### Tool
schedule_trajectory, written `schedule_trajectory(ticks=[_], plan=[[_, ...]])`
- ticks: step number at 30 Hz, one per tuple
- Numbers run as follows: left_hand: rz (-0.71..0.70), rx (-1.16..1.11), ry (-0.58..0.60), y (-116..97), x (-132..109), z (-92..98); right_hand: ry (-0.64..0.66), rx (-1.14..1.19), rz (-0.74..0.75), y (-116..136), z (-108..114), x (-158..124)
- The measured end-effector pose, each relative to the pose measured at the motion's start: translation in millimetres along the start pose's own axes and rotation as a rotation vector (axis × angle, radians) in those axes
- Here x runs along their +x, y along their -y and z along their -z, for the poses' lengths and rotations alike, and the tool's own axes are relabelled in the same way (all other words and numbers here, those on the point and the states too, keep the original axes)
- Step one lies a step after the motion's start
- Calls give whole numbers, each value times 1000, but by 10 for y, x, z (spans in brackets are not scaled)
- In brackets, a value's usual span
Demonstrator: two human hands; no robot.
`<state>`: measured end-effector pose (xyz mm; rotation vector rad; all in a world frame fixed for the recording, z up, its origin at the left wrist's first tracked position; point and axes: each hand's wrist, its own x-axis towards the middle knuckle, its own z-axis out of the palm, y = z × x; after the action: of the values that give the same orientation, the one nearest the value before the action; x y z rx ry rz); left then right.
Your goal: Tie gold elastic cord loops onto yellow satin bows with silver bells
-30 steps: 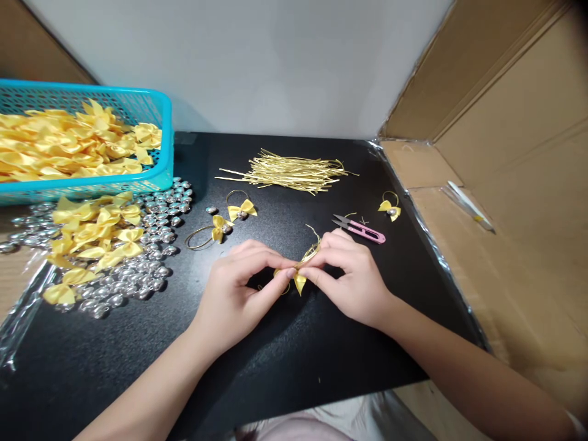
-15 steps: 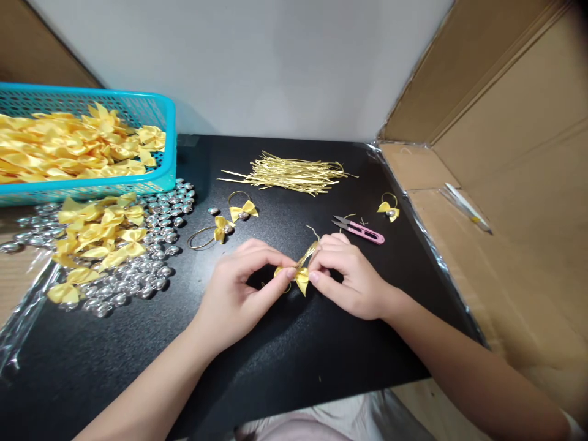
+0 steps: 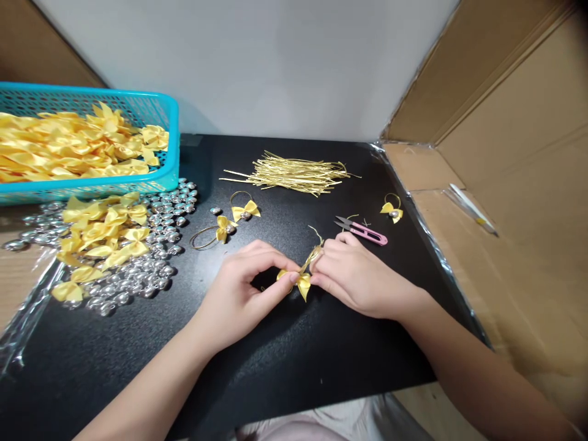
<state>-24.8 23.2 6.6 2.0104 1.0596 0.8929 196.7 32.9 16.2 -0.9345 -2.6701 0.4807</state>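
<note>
Still pinching yellow bow [image 3: 302, 283] — right hand [image 3: 362, 278] closer, left hand [image 3: 239, 294] steady.

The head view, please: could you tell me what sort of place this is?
Probably a small craft-assembly bench, perhaps at home: a turquoise basket of yellow ribbon bows, a heap of silver beads, a bundle of gold cords and pink thread snips on a black table.

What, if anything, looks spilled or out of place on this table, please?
Silver beads lie spilled loose across the left of the table, beside the teal basket, with yellow bows heaped on them. Nothing else stands out.
</note>
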Motion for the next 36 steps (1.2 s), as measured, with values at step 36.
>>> schedule_trajectory(ticks=[36], plan=[[-146, 264, -58, -34, 17, 51, -96, 79, 52, -34, -169, 40]])
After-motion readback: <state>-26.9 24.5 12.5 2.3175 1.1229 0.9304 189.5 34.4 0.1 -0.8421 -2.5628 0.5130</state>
